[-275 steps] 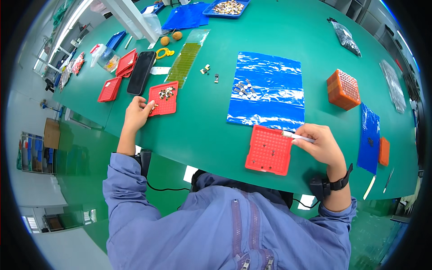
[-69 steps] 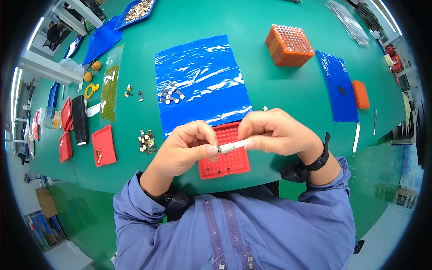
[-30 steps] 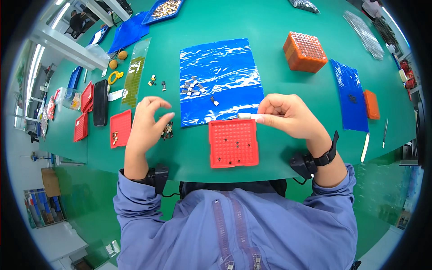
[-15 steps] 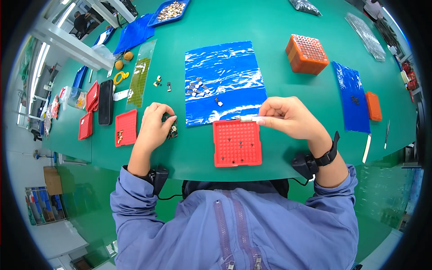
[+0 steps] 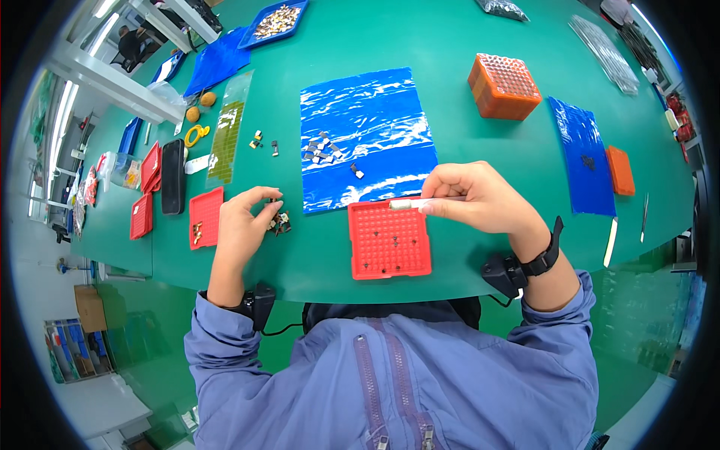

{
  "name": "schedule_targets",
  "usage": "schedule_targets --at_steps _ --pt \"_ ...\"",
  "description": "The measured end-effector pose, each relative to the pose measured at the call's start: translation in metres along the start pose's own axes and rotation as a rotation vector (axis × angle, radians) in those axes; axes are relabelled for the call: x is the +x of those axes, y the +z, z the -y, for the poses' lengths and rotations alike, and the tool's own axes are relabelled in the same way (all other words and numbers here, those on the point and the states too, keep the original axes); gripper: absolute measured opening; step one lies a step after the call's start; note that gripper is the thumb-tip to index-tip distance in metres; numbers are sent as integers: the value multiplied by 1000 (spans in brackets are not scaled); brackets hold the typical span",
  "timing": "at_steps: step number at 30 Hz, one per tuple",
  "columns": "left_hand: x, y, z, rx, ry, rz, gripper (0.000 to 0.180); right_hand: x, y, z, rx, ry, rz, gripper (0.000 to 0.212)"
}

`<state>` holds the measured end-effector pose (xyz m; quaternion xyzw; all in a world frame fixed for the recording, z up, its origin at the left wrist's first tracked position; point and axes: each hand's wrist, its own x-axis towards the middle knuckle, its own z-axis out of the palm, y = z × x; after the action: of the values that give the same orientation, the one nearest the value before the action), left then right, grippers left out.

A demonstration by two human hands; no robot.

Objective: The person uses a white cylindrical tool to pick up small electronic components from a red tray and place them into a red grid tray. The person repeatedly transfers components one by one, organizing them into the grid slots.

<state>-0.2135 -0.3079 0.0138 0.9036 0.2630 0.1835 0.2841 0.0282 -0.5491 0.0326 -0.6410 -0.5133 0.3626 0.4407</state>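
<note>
My right hand (image 5: 472,196) pinches a slim white stick with a pale grey end (image 5: 405,203) above the far edge of a red pegboard-like tray (image 5: 375,251). A few tiny dark parts lie in that tray's grid. To the left, my left hand (image 5: 244,219) is closed, thumb and forefinger brought together beside a small heap of dark and cream parts (image 5: 281,223). Anything in that pinch is too small to make out. Beyond the tray lies a blue plastic sheet (image 5: 367,112), bearing a cluster of small black-and-white pieces (image 5: 320,148).
Another red tray (image 5: 206,217), a black case (image 5: 173,176) and a yellow-green strip sheet (image 5: 225,139) lie at left. An orange box stack (image 5: 505,88) stands far right of the blue sheet. Tweezers (image 5: 644,217) and a second blue sheet (image 5: 581,154) are at the right.
My right hand has brought the white stick slightly left, over the tray's far edge. The left hand has shifted a little left and nearer, its thumb and forefinger now showing at the parts heap.
</note>
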Motion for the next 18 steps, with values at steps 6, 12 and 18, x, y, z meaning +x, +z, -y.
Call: schedule_targets --at_steps 6,12,18 --pt "-1 -2 0 -92 -119 -38 12 -1 4 1 71 -1 26 18" --pt "-9 5 -40 -518 -135 85 8 -2 8 1 14 -111 49 17" --pt "-13 39 -89 -1296 -201 466 9 -5 16 3 145 -84 78 21"
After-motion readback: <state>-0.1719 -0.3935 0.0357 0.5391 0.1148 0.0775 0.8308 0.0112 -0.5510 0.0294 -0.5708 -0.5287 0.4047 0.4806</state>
